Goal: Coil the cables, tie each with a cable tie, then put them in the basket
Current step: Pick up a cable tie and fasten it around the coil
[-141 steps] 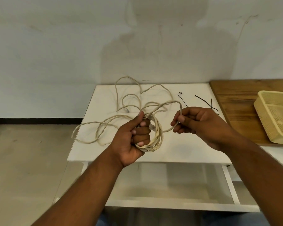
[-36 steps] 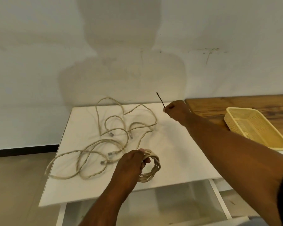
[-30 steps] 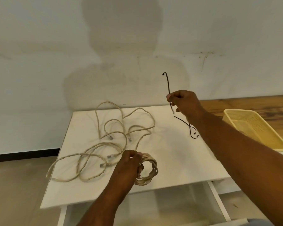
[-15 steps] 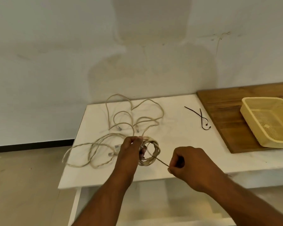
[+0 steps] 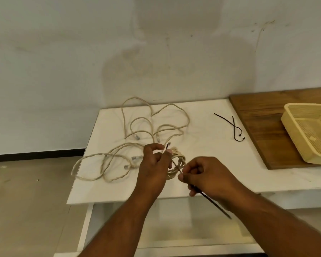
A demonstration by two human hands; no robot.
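Observation:
My left hand grips a small coil of beige cable just above the white table. A black cable tie runs through the coil; its hooked head shows above my left fingers and its tail sticks out below my right hand, which pinches it right beside the coil. Two loose beige cables lie tangled on the table's left and back. Two more black cable ties lie crossed near the table's right side. The yellow basket sits at the far right.
The basket rests on a brown wooden board that adjoins the table's right edge. A plain wall stands right behind the table. Bare floor lies to the left. A white lower shelf shows under the tabletop.
My right hand picked a black tie from the table's back right, brought it to the coil, and has now pushed it through the coil. The left hand kept holding the coil.

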